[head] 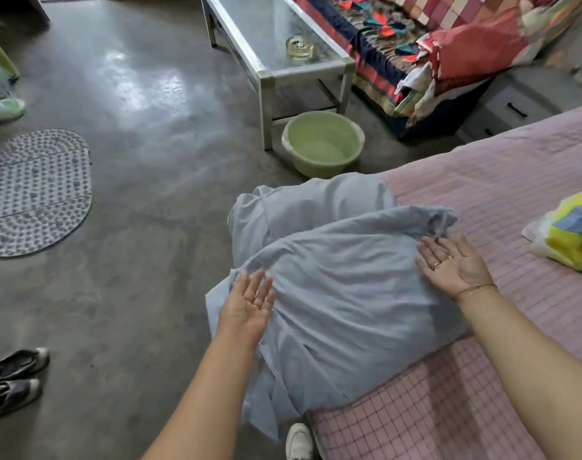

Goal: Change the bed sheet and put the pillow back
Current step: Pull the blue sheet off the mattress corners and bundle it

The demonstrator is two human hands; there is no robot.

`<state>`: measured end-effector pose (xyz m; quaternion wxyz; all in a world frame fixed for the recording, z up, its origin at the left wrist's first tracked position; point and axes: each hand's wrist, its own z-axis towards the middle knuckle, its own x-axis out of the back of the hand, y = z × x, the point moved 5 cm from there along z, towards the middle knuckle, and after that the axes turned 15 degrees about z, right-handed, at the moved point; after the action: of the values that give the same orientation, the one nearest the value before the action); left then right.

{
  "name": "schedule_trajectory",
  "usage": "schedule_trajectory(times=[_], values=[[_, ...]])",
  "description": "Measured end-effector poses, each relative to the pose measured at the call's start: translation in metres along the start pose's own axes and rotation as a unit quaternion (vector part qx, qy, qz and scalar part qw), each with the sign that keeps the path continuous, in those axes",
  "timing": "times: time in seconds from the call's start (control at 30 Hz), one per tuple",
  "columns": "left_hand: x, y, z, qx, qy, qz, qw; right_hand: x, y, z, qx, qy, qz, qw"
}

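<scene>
A crumpled pale blue sheet lies bunched on the corner of the bed, part of it hanging over the edge toward the floor. The bed shows a pink checked cover. My left hand rests palm up at the sheet's left side, fingers spread and holding nothing. My right hand lies palm up on the sheet's right edge, fingers apart and empty, a ring on one finger. No pillow is clearly in view.
A green basin stands on the concrete floor by a glass-topped table. A sofa with patchwork covers is behind. A yellow and blue plastic bag lies on the bed. A mat and shoes lie at left.
</scene>
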<state>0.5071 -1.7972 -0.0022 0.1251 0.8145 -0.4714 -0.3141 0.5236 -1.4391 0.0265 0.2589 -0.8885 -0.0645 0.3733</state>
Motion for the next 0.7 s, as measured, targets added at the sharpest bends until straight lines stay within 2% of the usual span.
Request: schedule_trajectory(times=[0.33,0.6,0.7], values=[[0.006,-0.110,-0.012,0.115,-0.013,-0.026,0.993,0.066,0.009,0.001,-0.020,0.045,0.011,0.999],[0.027,-0.159,-0.039,0.118,-0.004,-0.024,0.993,0.131,0.001,-0.034,-0.032,0.038,0.029,0.998],[0.039,-0.186,-0.049,0.134,0.035,-0.023,0.990,0.158,0.002,-0.044,-0.044,0.057,0.006,0.997]])
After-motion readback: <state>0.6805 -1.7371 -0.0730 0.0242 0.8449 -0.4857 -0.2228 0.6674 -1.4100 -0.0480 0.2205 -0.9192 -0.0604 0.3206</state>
